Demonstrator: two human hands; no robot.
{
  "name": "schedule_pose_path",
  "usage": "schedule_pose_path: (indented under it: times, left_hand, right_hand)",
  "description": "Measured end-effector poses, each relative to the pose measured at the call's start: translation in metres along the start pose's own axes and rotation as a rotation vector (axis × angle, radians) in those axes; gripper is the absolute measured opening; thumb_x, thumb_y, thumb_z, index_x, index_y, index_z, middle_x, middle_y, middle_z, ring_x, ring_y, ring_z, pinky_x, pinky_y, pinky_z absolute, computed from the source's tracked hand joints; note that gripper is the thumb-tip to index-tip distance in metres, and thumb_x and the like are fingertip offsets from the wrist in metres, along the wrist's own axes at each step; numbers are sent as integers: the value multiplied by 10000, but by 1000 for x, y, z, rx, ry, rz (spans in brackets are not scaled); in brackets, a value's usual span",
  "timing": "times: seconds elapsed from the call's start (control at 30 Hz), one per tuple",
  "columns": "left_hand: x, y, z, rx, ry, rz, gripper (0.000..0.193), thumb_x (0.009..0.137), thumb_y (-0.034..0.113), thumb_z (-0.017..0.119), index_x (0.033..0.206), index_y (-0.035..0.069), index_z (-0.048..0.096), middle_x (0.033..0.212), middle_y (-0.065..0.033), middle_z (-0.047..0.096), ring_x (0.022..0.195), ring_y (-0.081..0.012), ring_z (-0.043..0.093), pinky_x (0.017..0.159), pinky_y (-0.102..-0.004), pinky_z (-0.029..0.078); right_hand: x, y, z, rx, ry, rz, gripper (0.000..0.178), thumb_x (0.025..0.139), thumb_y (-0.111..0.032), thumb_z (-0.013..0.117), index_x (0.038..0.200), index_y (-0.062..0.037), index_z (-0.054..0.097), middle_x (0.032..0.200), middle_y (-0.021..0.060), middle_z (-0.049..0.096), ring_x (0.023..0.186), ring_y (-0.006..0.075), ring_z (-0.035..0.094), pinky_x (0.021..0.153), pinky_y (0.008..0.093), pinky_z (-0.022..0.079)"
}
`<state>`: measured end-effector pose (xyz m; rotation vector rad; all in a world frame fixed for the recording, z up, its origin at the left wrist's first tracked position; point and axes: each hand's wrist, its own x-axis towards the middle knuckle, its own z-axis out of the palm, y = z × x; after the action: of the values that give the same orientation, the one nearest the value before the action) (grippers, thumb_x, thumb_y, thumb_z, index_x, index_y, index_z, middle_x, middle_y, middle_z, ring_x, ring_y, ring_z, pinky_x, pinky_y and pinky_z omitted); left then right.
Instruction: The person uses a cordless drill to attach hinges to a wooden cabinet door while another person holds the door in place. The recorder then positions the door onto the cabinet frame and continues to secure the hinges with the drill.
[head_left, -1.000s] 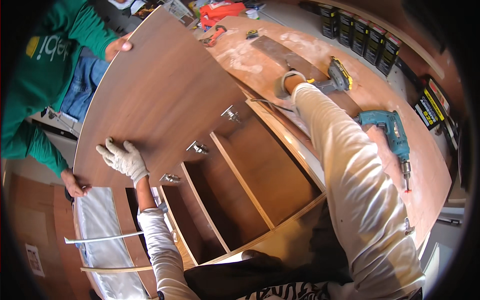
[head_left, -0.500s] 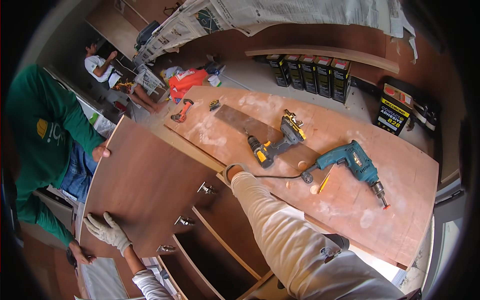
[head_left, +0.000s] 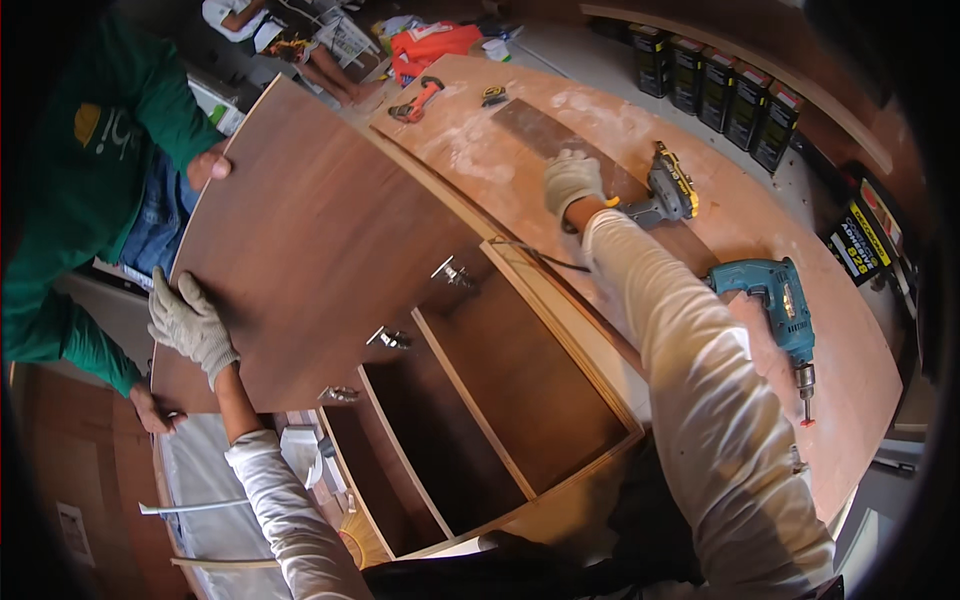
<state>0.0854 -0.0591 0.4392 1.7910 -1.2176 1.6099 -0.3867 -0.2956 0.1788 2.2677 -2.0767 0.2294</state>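
Note:
My left hand (head_left: 192, 325), in a pale work glove, lies flat with fingers spread on a large brown wood panel (head_left: 300, 220). Three metal hinges, one of them a hinge (head_left: 390, 338), line the panel's edge beside the open brown cabinet (head_left: 560, 385). On the worktable, my gloved right hand (head_left: 574, 185) is curled over the front of a black-and-yellow cordless drill (head_left: 655, 205), hiding its chuck. A brown strip of board (head_left: 545, 128) lies under that drill. Closer to me on the right is a teal corded drill (head_left: 775, 295).
A co-worker in a green top (head_left: 75, 190) holds the panel's left edge with both hands. The dusty worktable (head_left: 850, 370) also carries a red tool (head_left: 417, 100). Several black cans (head_left: 715, 90) stand behind it. Farther back is another person (head_left: 290, 45).
My right hand has reached from the table's near edge onto the cordless drill. My left hand stays on the panel. The whole view has shifted and turned.

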Motion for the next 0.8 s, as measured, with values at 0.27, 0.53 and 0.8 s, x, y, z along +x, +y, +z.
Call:
schedule_pose_path:
  times: [0.27,0.53,0.8]
  left_hand:
    - [-50,-6,-19,30,103,29,745,1004,564,546,1579,113,402,1627,-224,359,1468,-486,336,1167,-604,288]
    - [-186,126,-37,-488,-280,-648,682,948,294,635,1563,96,418,1545,-208,434,1366,-369,459,1102,-493,399]
    - [-286,230,-132,-1809,-1198,-1698,504,996,409,670,1314,19,640,969,-45,714,767,-150,677,701,-336,584]
  right_hand:
    - [-49,39,-25,-269,-590,-337,662,812,-203,705,1434,-25,566,1258,238,700,1195,331,683,1029,476,505]
    - [-67,69,-6,-194,-350,-448,406,858,-140,622,1248,-26,633,1136,241,726,1098,348,714,947,473,551]
    - [-215,-26,-96,-463,-163,-728,420,889,-125,602,1285,-10,520,994,218,708,889,383,731,776,491,587]
